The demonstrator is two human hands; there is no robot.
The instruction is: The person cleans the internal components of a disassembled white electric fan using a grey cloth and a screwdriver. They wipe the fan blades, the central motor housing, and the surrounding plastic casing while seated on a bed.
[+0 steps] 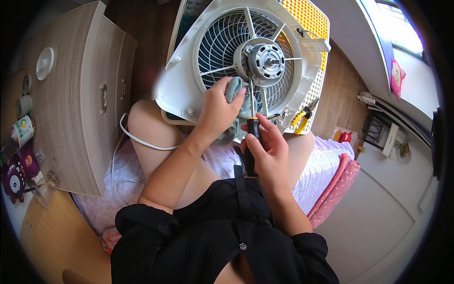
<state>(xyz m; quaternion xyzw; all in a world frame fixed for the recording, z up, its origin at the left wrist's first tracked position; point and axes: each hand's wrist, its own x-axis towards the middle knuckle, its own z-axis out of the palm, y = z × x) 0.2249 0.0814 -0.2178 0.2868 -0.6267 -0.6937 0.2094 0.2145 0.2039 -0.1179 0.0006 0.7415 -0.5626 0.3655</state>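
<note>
In front of me lies a white fan housing with its wire grille and a bare silver motor in the middle. My left hand pinches a grey-green cloth below the motor. In my right hand is a screwdriver with a black and orange handle. Its shaft points up along the cloth to the motor's lower edge; whether the tip touches a screw I cannot tell. Yellow-handled pliers rest near the lower right corner of the housing.
Beneath the housing is a board with yellow and white studded plates. A white cord runs over my left thigh. A wooden cabinet stands at left, beside a small table. A folded pink cloth lies at right.
</note>
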